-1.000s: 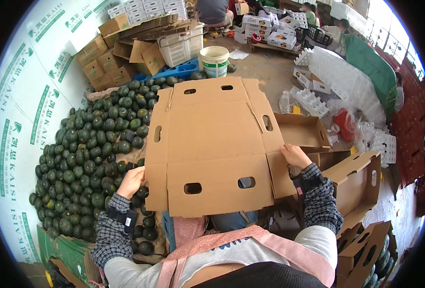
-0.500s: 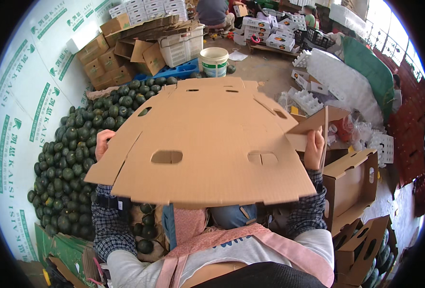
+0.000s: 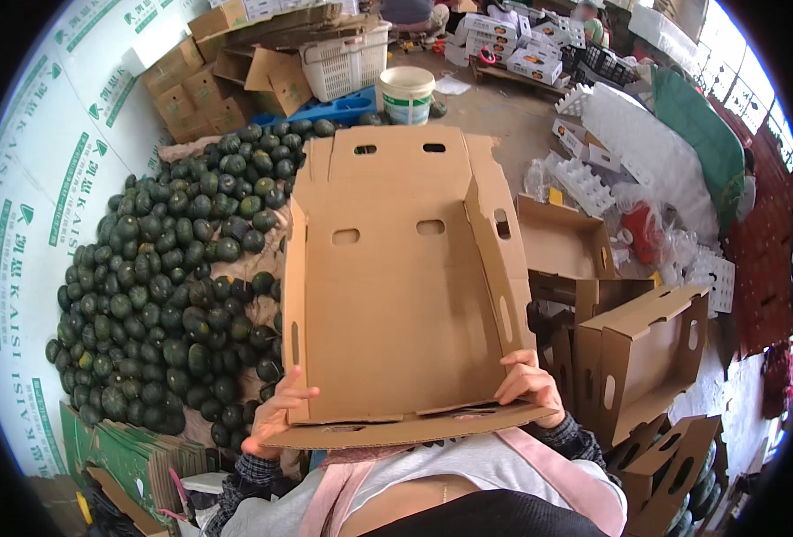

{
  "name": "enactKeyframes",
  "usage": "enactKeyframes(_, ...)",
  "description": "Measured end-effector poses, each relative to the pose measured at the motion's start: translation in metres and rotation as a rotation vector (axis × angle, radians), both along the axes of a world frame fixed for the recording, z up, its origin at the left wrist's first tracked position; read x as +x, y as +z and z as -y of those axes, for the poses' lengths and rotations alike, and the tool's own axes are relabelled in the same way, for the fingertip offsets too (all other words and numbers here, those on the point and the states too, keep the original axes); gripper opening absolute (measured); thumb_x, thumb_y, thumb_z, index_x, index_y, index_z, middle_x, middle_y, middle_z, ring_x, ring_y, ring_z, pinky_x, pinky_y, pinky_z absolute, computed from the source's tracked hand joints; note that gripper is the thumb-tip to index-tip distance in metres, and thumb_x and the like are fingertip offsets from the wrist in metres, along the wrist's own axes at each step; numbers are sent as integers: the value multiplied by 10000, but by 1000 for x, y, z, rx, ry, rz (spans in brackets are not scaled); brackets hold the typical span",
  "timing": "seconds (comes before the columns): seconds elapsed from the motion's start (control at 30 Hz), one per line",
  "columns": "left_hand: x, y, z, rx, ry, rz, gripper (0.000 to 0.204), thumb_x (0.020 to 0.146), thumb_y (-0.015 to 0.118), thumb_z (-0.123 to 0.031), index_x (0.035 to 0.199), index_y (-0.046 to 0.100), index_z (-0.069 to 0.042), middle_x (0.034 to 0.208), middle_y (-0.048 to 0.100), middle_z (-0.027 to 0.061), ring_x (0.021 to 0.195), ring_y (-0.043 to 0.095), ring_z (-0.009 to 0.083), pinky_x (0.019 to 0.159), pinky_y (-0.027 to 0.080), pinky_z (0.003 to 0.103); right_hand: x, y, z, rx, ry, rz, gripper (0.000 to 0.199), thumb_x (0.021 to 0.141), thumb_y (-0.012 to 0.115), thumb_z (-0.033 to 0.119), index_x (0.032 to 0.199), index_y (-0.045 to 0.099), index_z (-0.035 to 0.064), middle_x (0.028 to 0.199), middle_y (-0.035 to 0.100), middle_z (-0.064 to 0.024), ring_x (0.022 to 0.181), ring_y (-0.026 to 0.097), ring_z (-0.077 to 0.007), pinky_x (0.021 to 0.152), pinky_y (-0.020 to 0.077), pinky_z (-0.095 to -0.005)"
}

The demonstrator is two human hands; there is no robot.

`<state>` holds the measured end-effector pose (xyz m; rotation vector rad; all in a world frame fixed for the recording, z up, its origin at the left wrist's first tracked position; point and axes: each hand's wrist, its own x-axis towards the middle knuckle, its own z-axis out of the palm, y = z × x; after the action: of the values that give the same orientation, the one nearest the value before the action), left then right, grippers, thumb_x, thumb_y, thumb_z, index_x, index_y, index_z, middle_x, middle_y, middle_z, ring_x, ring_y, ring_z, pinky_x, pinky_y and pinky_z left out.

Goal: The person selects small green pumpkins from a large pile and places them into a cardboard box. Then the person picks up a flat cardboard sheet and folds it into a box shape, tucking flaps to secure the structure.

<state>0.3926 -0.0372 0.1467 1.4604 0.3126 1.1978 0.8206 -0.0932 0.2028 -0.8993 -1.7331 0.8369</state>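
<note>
A partly folded brown cardboard box (image 3: 396,304) lies in front of me, with slots cut in its panels. Both long side walls stand up, while the far end panel lies flat. The near end panel is raised and tilts toward my body. At the near left corner my left hand (image 3: 278,410) grips the cardboard, its index finger stretched past the edge. My right hand (image 3: 531,387) is closed over the near right corner, fingertips inside the box and palm outside.
Dark green round squashes (image 3: 163,304) are heaped on the left. Formed cardboard boxes (image 3: 651,358) stand on the right, one holding squashes (image 3: 702,483). A white bucket (image 3: 407,97) and white crate (image 3: 346,64) stand beyond. Stacked flat green cardboard (image 3: 137,456) lies near left.
The flat cardboard sheet has come down and its sides are now folded up. Both hands have moved to its near corners, and my right hand has left the piece at the right.
</note>
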Motion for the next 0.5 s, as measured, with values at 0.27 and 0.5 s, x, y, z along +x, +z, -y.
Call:
enactKeyframes(0.27,42,9,-3,-208,435,-102,963,926,512,-537,1510,-96,-72,1581,83,194,1445,177,330,1170,177,454,-8,-43,-5,-102,-191,-189,977,881,75,756,1066,621,-32,1045,640,-176,1044,573,-280,996,376,-448)
enactKeyframes(0.5,48,3,-29,389,784,-938,504,923,601,-142,1385,428,-39,1496,317,161,1409,279,306,1138,168,552,-42,-59,-26,162,-738,329,495,866,693,201,1280,515,-3,1264,555,-166,1198,501,-298,1032,388,-419)
